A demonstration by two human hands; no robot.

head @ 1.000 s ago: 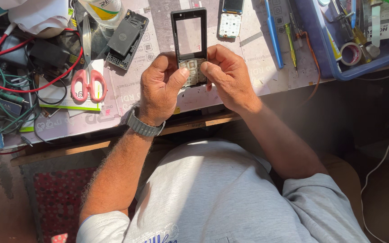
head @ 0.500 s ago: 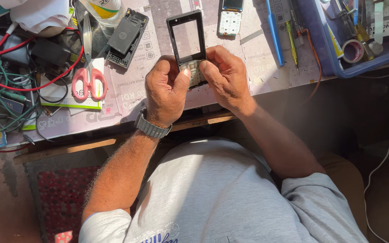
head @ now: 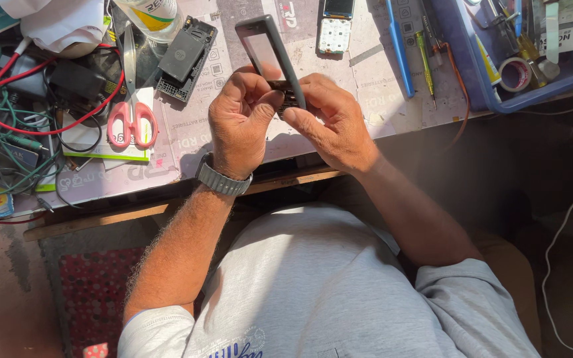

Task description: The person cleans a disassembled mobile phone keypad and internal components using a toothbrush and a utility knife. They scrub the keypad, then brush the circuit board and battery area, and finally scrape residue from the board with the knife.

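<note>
Phone frame [head: 268,52]: earlier held face-on, its open window square to the camera; now turned edge-on and tilted left. Left hand [head: 239,122] and right hand [head: 329,119]: thumbs now pinched closer together at the frame's lower end.

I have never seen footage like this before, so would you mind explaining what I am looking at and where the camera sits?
There is no machine here: the camera is worn on a person's head and looks down at their own two bare hands over a cluttered workbench. The left hand, with a wristwatch, and the right hand together hold a dark phone housing frame, tilted on edge. On the bench lie red-handled scissors, a black phone back part, a phone circuit board with a keypad, a blue pen-like tool and a tangle of red and green wires. A blue tray at the right holds a roll of tape and small tools.
</note>
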